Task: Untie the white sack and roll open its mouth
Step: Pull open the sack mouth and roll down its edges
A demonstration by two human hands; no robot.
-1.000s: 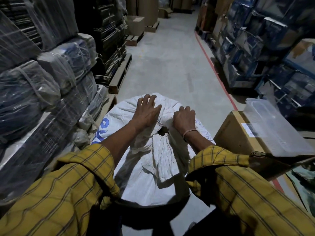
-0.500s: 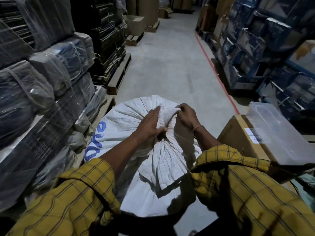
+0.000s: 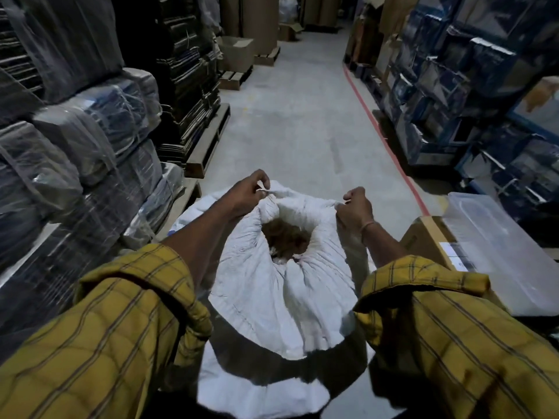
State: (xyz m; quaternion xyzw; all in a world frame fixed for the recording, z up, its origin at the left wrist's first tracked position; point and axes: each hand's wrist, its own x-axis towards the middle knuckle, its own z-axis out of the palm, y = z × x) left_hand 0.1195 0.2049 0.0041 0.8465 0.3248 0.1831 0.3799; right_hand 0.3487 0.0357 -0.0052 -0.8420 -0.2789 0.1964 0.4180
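Though no tie shows at the neck, the sack is only part open: a dark hole gapes between the two hands, with brownish contents dim inside. Left fingers are pinched shut on the far rim of the mouth, and right fingers are curled tight on the rim opposite, the cloth stretched between them. Below the fingers, the neck is still puckered in pleats, and a loose flap hangs toward the person. By my judgement the untying is done and the spreading begun; what is left is to widen the mouth fully and roll the rim down outward. The sack stands on the floor between both sleeves, close to the body.
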